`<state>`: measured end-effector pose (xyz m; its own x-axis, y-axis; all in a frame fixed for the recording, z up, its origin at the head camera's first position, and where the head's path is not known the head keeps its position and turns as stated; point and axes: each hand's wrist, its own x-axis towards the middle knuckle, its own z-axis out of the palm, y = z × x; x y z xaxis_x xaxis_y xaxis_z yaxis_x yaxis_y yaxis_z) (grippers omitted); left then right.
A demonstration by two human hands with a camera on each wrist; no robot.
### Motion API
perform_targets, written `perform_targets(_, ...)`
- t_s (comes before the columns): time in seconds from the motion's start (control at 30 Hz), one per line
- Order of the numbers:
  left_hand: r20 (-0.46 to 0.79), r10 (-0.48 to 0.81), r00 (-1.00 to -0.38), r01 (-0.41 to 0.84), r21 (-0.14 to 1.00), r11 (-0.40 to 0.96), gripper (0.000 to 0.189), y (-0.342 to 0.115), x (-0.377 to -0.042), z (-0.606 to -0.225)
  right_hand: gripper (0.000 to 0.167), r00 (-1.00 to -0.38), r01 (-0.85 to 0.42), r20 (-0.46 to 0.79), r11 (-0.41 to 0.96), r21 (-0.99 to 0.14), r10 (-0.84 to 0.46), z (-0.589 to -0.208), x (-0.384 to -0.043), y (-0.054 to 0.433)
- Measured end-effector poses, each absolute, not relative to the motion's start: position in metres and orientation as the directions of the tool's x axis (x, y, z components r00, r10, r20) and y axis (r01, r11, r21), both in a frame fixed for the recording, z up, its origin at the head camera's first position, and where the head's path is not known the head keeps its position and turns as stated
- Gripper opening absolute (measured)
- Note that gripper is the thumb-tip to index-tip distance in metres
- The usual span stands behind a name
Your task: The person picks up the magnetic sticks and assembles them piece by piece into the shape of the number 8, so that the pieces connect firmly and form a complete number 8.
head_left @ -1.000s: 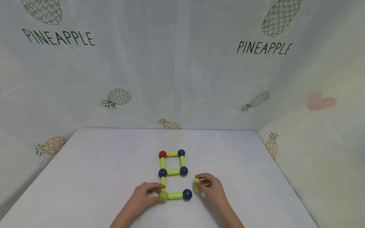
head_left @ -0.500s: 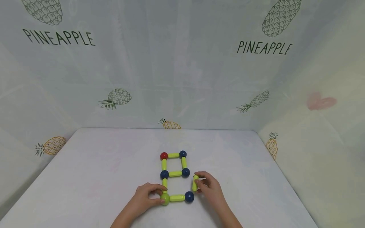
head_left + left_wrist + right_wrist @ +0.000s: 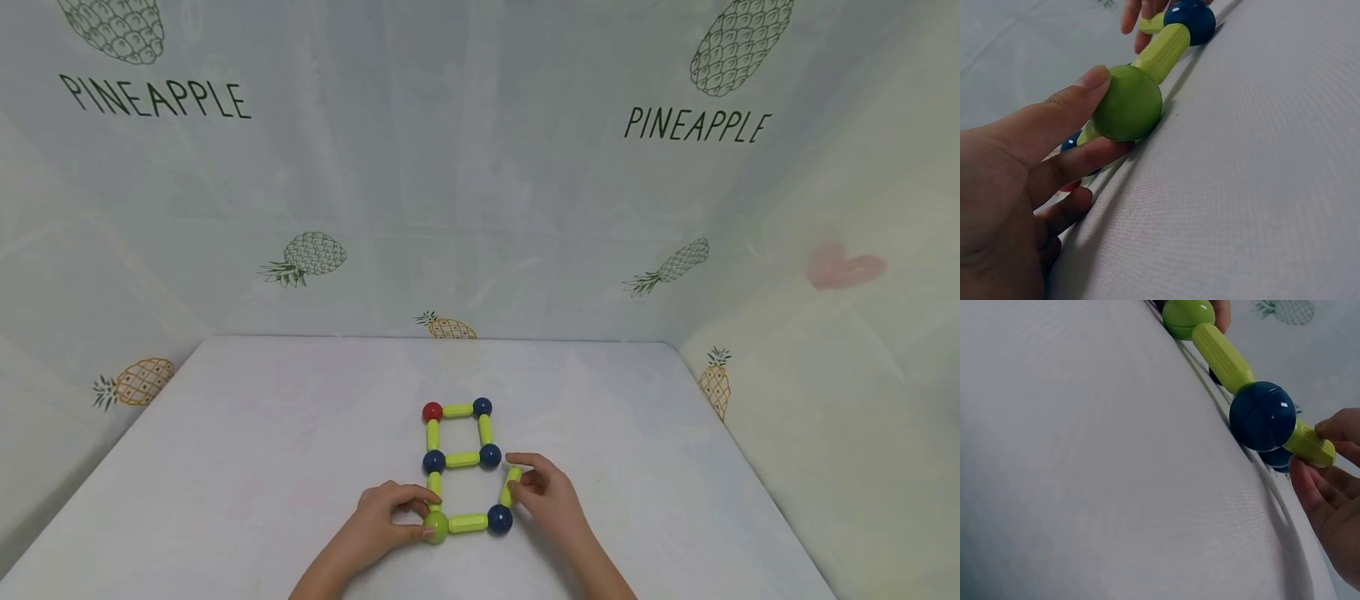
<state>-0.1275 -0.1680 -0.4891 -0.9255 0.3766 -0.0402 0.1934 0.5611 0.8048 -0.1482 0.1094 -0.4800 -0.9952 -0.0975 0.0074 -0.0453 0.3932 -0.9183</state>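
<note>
My left hand pinches a lime-green ball between thumb and finger, at the near left corner of a flat frame of balls and rods. Between the thumb and fingers of my right hand is a yellow-green rod. Its near end meets the dark blue ball at the near right corner, while its far end leans right, apart from the blue ball ahead. A yellow-green rod joins the green ball to the near blue one. Another rod runs from the green ball to a blue ball.
Farther off, a smaller square closes the frame, with a red ball and a blue ball at its far corners. A white table lies under everything. Behind it hangs a pale cloth printed with pineapples.
The right hand has brought its rod leftward until the near end touches the near right blue ball; the rod now tilts. The whole frame has shifted slightly right and nearer, the left hand still holding the green ball.
</note>
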Motion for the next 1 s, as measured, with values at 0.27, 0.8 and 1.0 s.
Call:
perform_targets(0.27, -0.030, 0.386, -0.922, 0.209, 0.801, 0.562, 0.036, -0.1691, -0.1277, -0.4893, 0.046, -0.992, -0.027, -0.024, 0.404, -0.914, -0.121, -0.4825, -0.1506, 0.1083)
perform_targets(0.8, 0.010, 0.339, -0.941, 0.205, 0.815, 0.543, 0.060, -0.1698, -0.1295, -0.4939, 0.052, -0.978, -0.072, -0.004, 0.356, -0.932, -0.209, -0.4833, -0.1526, 0.1094)
perform_targets(1.0, 0.008, 0.331, -0.944, 0.206, 0.796, 0.570, 0.071, -0.1673, -0.1289, -0.4919, 0.054, -0.973, -0.081, 0.004, 0.321, -0.944, -0.232, -0.4828, -0.1534, 0.1094)
